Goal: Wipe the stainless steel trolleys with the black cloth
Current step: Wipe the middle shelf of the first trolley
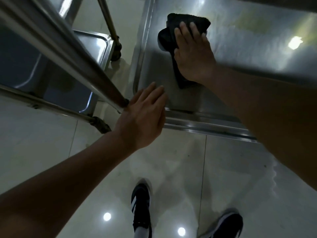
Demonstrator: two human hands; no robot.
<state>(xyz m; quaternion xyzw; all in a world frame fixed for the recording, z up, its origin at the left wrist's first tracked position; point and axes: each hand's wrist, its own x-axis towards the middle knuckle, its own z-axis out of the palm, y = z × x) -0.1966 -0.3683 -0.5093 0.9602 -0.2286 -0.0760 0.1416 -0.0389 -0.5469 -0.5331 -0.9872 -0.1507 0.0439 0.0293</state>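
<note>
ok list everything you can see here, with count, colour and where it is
trolley shelf: 1, steel, upper right, being wiped
second trolley: 1, steel, left, with tray shelf and rails
black cloth: 1, black, on the right shelf under the right hand
floor: pale glossy tiles, below
shoes: 2, black with white stripes, bottom
left hand: open, at the near corner of the right trolley
right hand: presses on the cloth
</note>
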